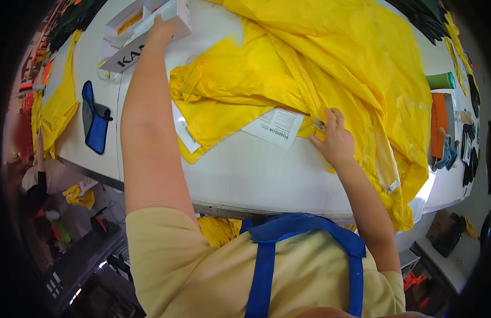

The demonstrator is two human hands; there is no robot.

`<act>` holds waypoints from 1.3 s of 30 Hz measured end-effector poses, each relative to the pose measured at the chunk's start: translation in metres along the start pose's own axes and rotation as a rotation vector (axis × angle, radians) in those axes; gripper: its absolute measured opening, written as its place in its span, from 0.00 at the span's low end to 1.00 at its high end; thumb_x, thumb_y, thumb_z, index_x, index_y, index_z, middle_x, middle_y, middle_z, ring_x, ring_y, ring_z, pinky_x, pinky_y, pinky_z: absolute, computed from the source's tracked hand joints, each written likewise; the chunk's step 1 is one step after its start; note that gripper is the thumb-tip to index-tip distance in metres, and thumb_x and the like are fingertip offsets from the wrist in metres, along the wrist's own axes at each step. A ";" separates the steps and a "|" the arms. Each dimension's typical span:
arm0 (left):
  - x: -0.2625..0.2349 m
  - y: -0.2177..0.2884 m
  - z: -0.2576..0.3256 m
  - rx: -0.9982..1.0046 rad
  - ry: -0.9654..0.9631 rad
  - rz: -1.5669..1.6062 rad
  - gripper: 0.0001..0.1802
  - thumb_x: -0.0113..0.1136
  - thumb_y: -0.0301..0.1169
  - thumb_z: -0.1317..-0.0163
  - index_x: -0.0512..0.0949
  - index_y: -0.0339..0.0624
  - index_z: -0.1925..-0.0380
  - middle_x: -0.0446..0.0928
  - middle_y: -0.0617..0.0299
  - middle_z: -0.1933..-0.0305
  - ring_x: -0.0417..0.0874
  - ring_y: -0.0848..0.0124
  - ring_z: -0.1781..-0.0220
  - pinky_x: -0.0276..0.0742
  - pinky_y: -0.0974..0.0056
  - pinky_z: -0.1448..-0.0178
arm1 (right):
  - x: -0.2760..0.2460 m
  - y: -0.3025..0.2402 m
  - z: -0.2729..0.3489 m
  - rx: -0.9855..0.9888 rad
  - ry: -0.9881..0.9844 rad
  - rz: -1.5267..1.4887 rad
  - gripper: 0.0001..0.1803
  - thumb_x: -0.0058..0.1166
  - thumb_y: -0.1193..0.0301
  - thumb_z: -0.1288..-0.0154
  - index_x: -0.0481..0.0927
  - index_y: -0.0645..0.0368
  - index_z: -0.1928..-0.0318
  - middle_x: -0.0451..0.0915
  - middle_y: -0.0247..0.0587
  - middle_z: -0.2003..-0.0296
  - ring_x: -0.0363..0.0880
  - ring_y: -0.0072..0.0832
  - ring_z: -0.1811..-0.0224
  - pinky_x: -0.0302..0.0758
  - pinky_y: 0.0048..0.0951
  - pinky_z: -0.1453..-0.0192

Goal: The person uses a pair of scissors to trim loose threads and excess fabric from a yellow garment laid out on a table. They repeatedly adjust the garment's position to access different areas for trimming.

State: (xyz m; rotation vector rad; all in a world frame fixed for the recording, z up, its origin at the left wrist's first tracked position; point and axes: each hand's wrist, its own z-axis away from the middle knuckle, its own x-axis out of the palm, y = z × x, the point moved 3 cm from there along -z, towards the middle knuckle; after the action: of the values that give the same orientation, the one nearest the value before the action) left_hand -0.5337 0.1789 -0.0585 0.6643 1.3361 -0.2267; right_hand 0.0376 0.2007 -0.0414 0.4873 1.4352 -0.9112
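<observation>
My left hand point(163, 32) reaches into a white cardboard box point(179, 25) at the far left of the table; its fingertips are mostly hidden there. Something yellow point(130, 22) lies in another section of the box. My right hand point(336, 139) is by the near edge of a large yellow waterproof garment point(330, 58), its fingers bent around small metal snips point(318, 125), of which only the shiny tip shows. A printed white leaflet point(280, 127) sticks out from under the garment. A second white card point(186, 130) lies partly under a yellow flap to its left.
On the left of the white table point(245, 177) lies a blue and black pouch point(95, 122). At the right stand an orange box point(439, 124) and a green roll point(441, 81). Another person's arm point(40, 151) and hanging yellow cloth point(57, 116) are at far left.
</observation>
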 end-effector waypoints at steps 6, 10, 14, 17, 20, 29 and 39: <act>-0.002 -0.006 -0.015 0.012 0.024 0.090 0.43 0.59 0.43 0.45 0.54 0.34 0.34 0.65 0.40 0.36 0.68 0.52 0.35 0.64 0.58 0.35 | -0.002 0.019 -0.033 0.015 0.033 -0.042 0.20 0.51 0.74 0.45 0.73 0.56 0.49 0.77 0.50 0.55 0.80 0.45 0.63 0.77 0.42 0.60; 0.016 -0.049 0.001 0.166 0.159 0.295 0.45 0.59 0.48 0.45 0.54 0.35 0.33 0.64 0.41 0.36 0.66 0.54 0.34 0.63 0.58 0.35 | -0.030 0.058 -0.049 0.176 0.053 -0.259 0.17 0.48 0.76 0.44 0.76 0.62 0.52 0.80 0.52 0.58 0.81 0.39 0.62 0.76 0.33 0.57; 0.018 -0.046 0.106 0.039 -0.125 0.336 0.46 0.63 0.52 0.47 0.59 0.37 0.35 0.67 0.44 0.37 0.69 0.56 0.36 0.65 0.60 0.37 | -0.041 0.089 -0.043 0.188 0.128 -0.313 0.16 0.51 0.76 0.42 0.75 0.64 0.51 0.80 0.39 0.59 0.77 0.24 0.68 0.73 0.23 0.61; 0.022 -0.056 0.173 -0.038 -0.249 0.245 0.30 0.64 0.44 0.46 0.71 0.38 0.46 0.74 0.50 0.46 0.75 0.58 0.46 0.70 0.64 0.42 | -0.053 0.028 -0.036 0.207 0.214 -0.538 0.15 0.52 0.76 0.39 0.75 0.63 0.51 0.79 0.31 0.58 0.73 0.15 0.68 0.70 0.18 0.62; -0.002 -0.026 0.230 0.180 -0.101 0.470 0.15 0.66 0.30 0.50 0.76 0.39 0.62 0.77 0.56 0.59 0.77 0.60 0.56 0.73 0.66 0.46 | -0.037 -0.056 -0.020 0.078 -0.098 -0.973 0.15 0.51 0.75 0.36 0.74 0.62 0.49 0.78 0.31 0.56 0.73 0.14 0.65 0.70 0.16 0.58; -0.055 0.048 0.442 0.937 0.112 0.968 0.21 0.62 0.24 0.52 0.74 0.46 0.55 0.71 0.61 0.58 0.73 0.60 0.52 0.65 0.51 0.36 | -0.031 -0.123 0.026 0.122 -0.380 -1.856 0.07 0.50 0.69 0.34 0.73 0.56 0.58 0.74 0.27 0.71 0.67 0.14 0.76 0.64 0.16 0.72; -0.009 0.096 0.510 0.208 -1.018 1.723 0.23 0.56 0.23 0.43 0.66 0.39 0.46 0.70 0.60 0.49 0.70 0.71 0.45 0.65 0.64 0.39 | -0.069 -0.089 0.123 0.160 -0.278 -2.485 0.18 0.39 0.63 0.29 0.70 0.59 0.45 0.77 0.44 0.50 0.76 0.36 0.47 0.73 0.40 0.43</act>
State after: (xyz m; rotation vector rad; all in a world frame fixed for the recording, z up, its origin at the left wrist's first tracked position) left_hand -0.0673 -0.0346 0.0225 1.3817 -0.4771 0.6472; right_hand 0.0529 0.0698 0.0605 -1.8049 1.0457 -2.6724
